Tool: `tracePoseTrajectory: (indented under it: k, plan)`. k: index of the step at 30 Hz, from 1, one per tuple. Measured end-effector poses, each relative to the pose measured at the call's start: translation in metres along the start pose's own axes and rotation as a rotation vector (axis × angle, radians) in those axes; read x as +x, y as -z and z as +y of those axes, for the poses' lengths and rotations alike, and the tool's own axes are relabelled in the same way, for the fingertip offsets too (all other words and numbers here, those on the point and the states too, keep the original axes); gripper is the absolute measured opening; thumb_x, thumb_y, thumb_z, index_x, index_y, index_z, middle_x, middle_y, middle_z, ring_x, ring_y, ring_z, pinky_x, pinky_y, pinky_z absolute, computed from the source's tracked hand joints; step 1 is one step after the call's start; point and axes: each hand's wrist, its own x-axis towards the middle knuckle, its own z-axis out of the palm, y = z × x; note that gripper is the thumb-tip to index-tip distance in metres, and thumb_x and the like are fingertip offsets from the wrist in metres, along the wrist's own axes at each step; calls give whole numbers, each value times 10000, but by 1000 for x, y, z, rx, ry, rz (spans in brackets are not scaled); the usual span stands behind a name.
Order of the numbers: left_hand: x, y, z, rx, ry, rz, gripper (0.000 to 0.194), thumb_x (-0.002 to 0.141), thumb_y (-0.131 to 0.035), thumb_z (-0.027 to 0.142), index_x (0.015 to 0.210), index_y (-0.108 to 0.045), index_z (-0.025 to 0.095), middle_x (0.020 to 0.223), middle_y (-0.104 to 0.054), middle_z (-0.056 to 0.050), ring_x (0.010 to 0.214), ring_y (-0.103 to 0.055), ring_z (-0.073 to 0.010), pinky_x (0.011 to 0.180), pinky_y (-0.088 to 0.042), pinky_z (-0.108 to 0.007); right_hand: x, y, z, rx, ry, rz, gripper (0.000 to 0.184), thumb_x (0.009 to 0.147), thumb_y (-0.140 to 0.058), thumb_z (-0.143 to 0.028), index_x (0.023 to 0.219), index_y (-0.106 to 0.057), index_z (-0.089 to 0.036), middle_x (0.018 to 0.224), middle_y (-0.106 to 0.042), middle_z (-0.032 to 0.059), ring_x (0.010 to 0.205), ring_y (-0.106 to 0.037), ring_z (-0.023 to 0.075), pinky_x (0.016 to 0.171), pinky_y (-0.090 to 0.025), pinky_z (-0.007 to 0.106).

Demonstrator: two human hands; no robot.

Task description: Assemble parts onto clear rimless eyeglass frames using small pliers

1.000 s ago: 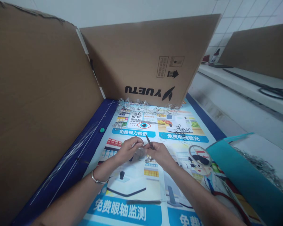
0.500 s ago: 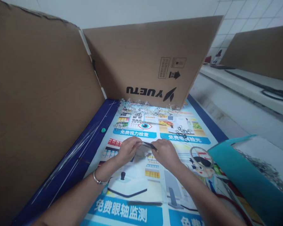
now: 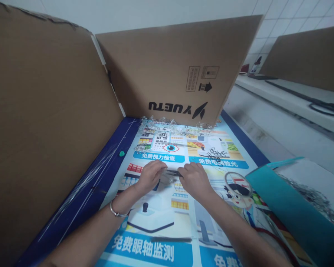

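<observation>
My left hand [image 3: 151,175] is closed in a pinch, its fingertips meeting the tips of a slim dark tool [image 3: 173,173]. My right hand [image 3: 194,179] grips that tool near its other end; pliers or tweezers, I cannot tell which. Just below the tool, between both hands, a small clear beaded piece [image 3: 171,180] shows faintly and seems to hang from my left fingers. What exactly the left fingertips pinch is too small to make out. Beyond the hands lie several loose dark rings [image 3: 216,154] on the printed table cover [image 3: 180,226].
Clear beaded pieces [image 3: 169,128] lie along the foot of the back cardboard panel [image 3: 169,74]. Another cardboard panel [image 3: 50,111] stands at left. A teal box [image 3: 300,207] with a heap of metal bits [image 3: 311,196] is at right. A clear round ring [image 3: 238,184] and a green lump [image 3: 121,154] lie nearby.
The tool in my right hand has turned slightly and its tips now lie closer to level at the left fingers. Both hands stay in nearly the same place.
</observation>
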Motion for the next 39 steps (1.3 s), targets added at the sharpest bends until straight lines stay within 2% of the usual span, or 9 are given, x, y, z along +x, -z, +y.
tracePoseTrajectory:
  k: [8, 14, 21, 30, 35, 39]
  plan:
    - [2, -1, -1, 128, -142, 34, 140, 849, -423, 154, 860, -559, 186, 796, -627, -40, 752, -552, -144, 686, -414, -269, -1, -2, 0, -52, 10, 67, 126, 777, -489, -188, 784, -615, -193, 716, -579, 46, 744, -440, 181, 683, -199, 327]
    - [2, -2, -1, 166, -171, 43, 122, 851, -426, 146, 845, -543, 179, 773, -622, -33, 729, -545, -134, 672, -418, -263, 0, -2, -1, -77, 15, 71, 126, 774, -487, -159, 790, -609, -183, 706, -577, 48, 736, -441, 180, 685, -202, 331]
    - [2, 0, -1, 146, -192, 22, 126, 853, -424, 142, 846, -546, 176, 784, -624, -36, 743, -543, -134, 686, -411, -272, -1, 0, -2, -33, -1, 16, 110, 777, -498, -191, 779, -608, -184, 722, -586, 46, 757, -467, 182, 694, -216, 325]
    - [5, 8, 0, 90, -208, -44, 138, 856, -428, 150, 869, -563, 175, 772, -632, -39, 754, -560, -136, 698, -416, -279, 3, 1, 0, 149, -40, -134, 127, 769, -508, -253, 793, -629, -223, 745, -615, 10, 750, -506, 157, 679, -258, 281]
    - [4, 6, -3, 26, -220, -20, 145, 847, -434, 137, 891, -568, 171, 770, -619, -52, 784, -560, -144, 712, -442, -284, 4, 4, 2, 197, -65, -166, 192, 807, -465, -303, 779, -636, -221, 747, -623, 12, 736, -516, 146, 656, -270, 265]
    - [4, 5, -5, 21, -242, 38, 159, 835, -440, 110, 904, -565, 179, 740, -612, -43, 770, -561, -143, 706, -453, -291, 4, 6, 4, 200, -63, -154, 174, 793, -493, -317, 795, -633, -214, 758, -615, 21, 758, -506, 150, 673, -269, 261]
